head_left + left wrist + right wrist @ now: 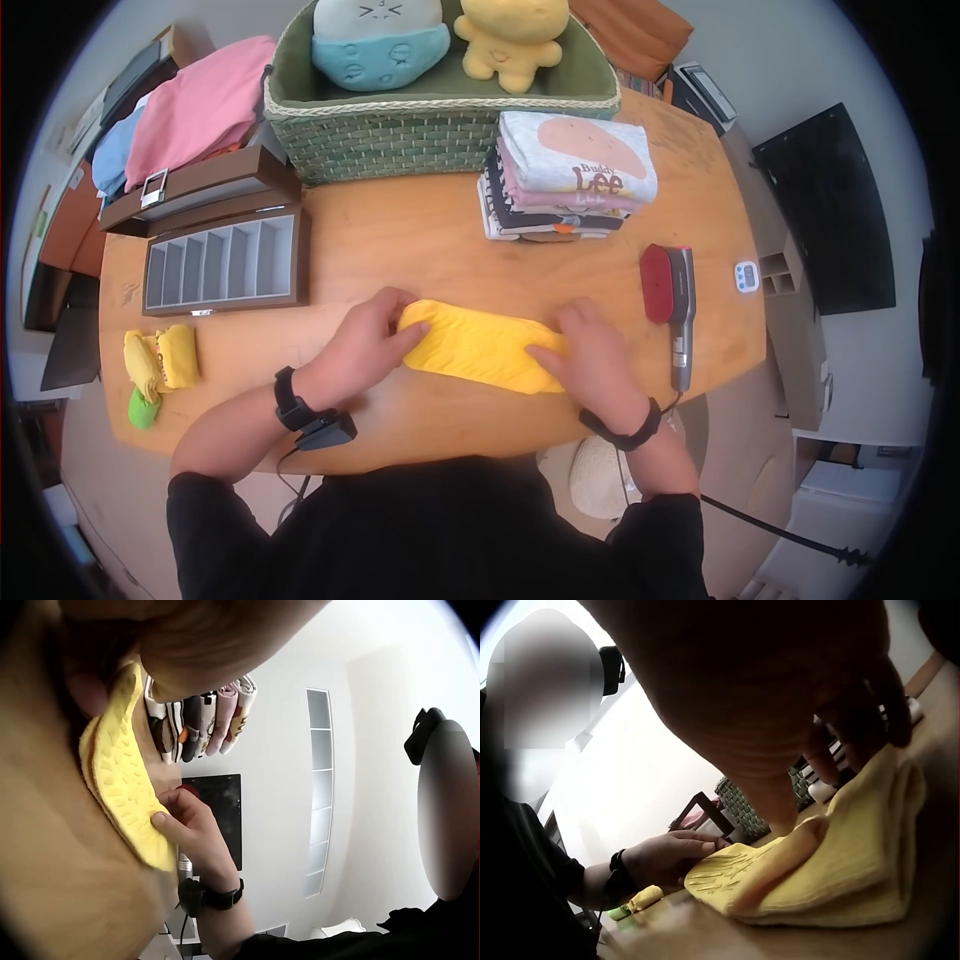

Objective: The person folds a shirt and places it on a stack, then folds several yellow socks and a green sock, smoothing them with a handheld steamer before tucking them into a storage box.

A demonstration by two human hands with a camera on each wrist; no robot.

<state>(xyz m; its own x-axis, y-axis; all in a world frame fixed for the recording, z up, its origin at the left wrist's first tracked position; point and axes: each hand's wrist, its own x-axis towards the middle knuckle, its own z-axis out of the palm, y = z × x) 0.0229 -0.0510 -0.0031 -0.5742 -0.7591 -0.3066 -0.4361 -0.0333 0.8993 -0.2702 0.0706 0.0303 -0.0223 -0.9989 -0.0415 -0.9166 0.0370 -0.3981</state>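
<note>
Yellow socks [480, 345], lying flat as a long layered strip with a raised pattern on top, are between my two hands low over the table. My left hand [372, 335] pinches their left end, thumb above and fingers at the far edge. At the right end, my right hand [592, 352] holds them with the thumb on top. The left wrist view shows two layers along the socks' edge [124, 776]. In the right wrist view the near end of the socks [855, 862] is folded in layers, and my right hand [780, 697] is dark above it.
A brown box [225, 262] with grey compartments stands with its lid up at left. Small yellow and green bundles [160, 360] lie nearer. Behind are a green woven basket [390, 140] with plush toys and folded shirts [570, 180]. A red-and-grey brush-like appliance [672, 300] and timer [746, 277] lie right.
</note>
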